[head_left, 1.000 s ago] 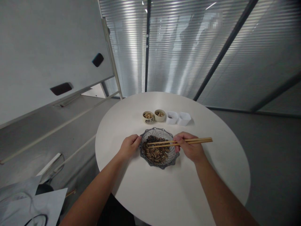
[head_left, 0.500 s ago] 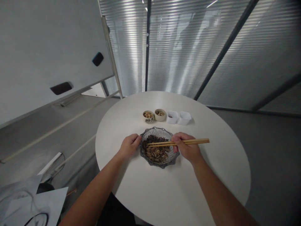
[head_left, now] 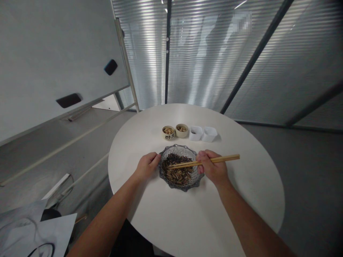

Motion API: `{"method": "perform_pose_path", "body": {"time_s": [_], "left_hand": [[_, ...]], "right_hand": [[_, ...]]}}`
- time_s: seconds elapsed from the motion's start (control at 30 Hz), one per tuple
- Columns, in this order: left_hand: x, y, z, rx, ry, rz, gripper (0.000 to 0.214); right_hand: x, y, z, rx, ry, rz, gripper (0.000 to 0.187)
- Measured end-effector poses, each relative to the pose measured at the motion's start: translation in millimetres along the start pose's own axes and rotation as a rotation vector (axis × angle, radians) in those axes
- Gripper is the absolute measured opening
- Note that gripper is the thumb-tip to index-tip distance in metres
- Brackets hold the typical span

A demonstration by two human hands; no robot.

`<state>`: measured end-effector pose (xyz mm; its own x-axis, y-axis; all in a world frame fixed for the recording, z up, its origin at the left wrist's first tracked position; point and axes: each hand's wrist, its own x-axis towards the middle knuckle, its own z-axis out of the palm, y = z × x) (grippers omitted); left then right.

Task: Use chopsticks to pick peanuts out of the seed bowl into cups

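Glass bowl [head_left: 184,187] well inside the round table [head_left: 187,221] edge
Left hand [head_left: 147,166] grasps its rim; right hand [head_left: 213,168] grips chopsticks [head_left: 184,164], tips close together at the seeds [head_left: 179,176].

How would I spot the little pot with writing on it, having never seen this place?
On the round white table, look beyond the large glass bowl to four small containers in a row. The little pot is leftmost; unlike its neighbours, it shows bold black lettering.

Dim grey light; bright streaks down ribbed panels [head_left: 198,67]; top-right corner dark, edges stretched.
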<state>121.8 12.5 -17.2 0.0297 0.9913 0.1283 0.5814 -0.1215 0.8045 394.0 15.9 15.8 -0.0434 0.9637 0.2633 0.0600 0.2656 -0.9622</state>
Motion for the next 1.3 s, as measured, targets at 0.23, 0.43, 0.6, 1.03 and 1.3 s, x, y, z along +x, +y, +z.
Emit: {"method": "perform_pose_path", "body": {"time_s": [0.23, 0.43, 0.6, 1.03, 1.3], "left_hand": [[-0.9, 1.6, 0.4, -0.013, 0.009, -0.013, 0.047], [-0.2, 3.5, -0.5, -0.012, -0.014, 0.000, 0.047], [-0.5, 2.8, 0.3, -0.013, -0.003, -0.004, 0.046], [-1.2, 3.1, -0.2, -0.010, 0.011, 0.010, 0.047], [-1.4, 4.2, -0.5, -0.018, 0.001, -0.003, 0.047]], "right_hand": [[5.8, -1.4, -2.4, 0.128, 0.118, 0.013, 0.043], [19.5, 0.8, -9.4, 0.318, 0.353, -0.028, 0.039], [38.0, 0.4, -30.5, 0.285, 0.697, -0.175, 0.040], [59.1, 22.1, -49.2, 0.020, 0.806, -0.097, 0.045], [57.3, 13.6, -45.3, 0.177, 0.720, -0.177, 0.045]]}}
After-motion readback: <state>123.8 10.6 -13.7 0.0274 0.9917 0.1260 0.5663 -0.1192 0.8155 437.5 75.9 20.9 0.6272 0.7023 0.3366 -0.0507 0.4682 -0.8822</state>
